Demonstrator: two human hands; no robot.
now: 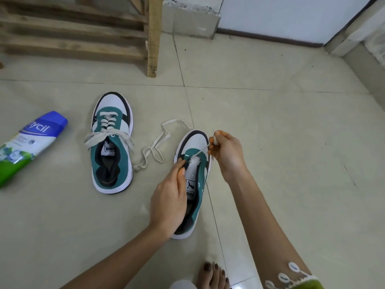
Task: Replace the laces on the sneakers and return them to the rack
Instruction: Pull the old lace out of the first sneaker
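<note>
Two teal, white and black sneakers lie on the tiled floor. The left sneaker (pixel 111 142) is laced and tied. The right sneaker (pixel 198 163) has no lace across most of its eyelets. My left hand (pixel 169 195) grips its tongue and left side near the lowest eyelets. My right hand (pixel 226 150) pinches a white lace end (pixel 203 150) that runs taut from an eyelet near the toe. The rest of that lace (pixel 160 142) lies looped on the floor between the two sneakers.
A wooden shoe rack (pixel 87 32) stands at the back left. A blue and green powder bottle (pixel 27 142) lies on the floor at the far left. My bare foot (pixel 214 275) shows at the bottom edge. A wall and step run along the back right.
</note>
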